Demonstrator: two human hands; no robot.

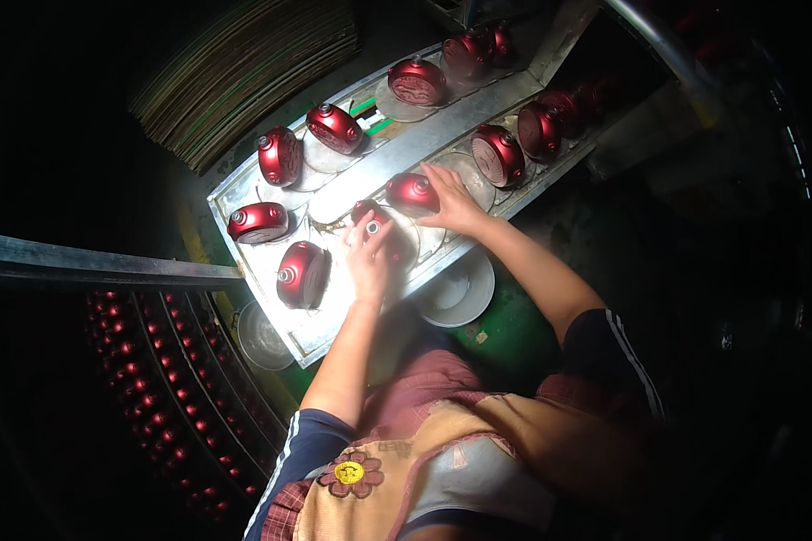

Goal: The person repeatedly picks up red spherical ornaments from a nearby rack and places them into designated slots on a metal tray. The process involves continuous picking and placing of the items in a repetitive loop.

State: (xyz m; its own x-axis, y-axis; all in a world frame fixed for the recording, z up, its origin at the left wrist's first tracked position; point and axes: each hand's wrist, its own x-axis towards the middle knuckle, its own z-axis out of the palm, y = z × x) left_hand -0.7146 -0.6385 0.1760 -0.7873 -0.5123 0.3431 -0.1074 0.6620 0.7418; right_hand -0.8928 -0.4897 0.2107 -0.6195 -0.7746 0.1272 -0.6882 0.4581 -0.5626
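Glossy red, flat-sided round bottles with short necks stand on a conveyor [363, 185] carrying pale round plates. My left hand [367, 261] is closed around one red bottle [364, 209] near the conveyor's near edge, its fingers beside the neck and covering much of the body. Just right of it, my right hand [456, 203] grips the end of a second red bottle [410, 193], with the thumb on the near side and fingers on the far side. Left of my left hand a red bottle [302, 275] sits untouched, and another bottle [498, 155] stands beyond my right hand.
More red bottles [334, 128] line the conveyor's far side. A flat stack of sheets [235, 77] lies at the back left. Rows of red bottles [167, 388] fill racks at the lower left. A pale basin [467, 293] sits below the near edge; a metal bar [108, 266] crosses the left.
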